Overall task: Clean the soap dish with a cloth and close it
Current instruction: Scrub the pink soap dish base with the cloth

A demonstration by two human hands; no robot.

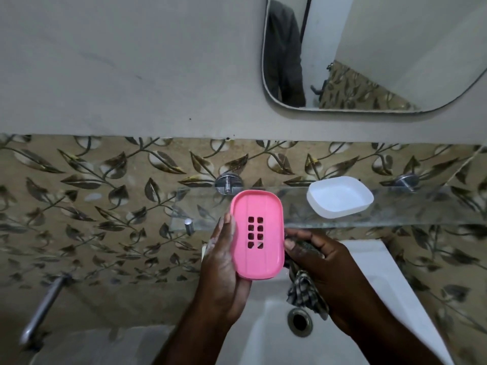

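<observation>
Wiping well likely means bracing the pink soap dish tray (267, 262), clasped in the left grip (224, 264) at frame centre, while the right grip (320, 262), clenched round the checked cloth (303, 291), rubs its slots (255, 232).

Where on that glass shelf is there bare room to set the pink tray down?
The glass shelf is bare between the left bracket and the white dish, though the pink tray hides part, and again right of the dish. Crowded over the sink: left hand, right hand, cloth.
</observation>
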